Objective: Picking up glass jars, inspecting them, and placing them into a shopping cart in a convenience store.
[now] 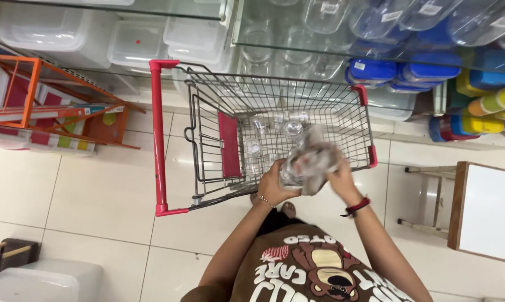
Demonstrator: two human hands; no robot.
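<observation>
Both my hands hold a clear plastic-wrapped pack of glassware (310, 161) over the near edge of a wire shopping cart (342, 109) with red trim. My left hand (275, 184) grips the pack's left side; a thin bracelet is on that wrist. My right hand (342, 178) grips its right side; a red band circles that wrist. Inside the cart lie several clear glasses (253, 147). The pack is blurred.
Shelves ahead carry clear plastic containers (137, 42), glass jars (297, 39) and blue-lidded tubs (372, 71). An orange rack (34, 92) stands at left, a white-topped table (490, 210) at right, a white bin (45, 282) at bottom left.
</observation>
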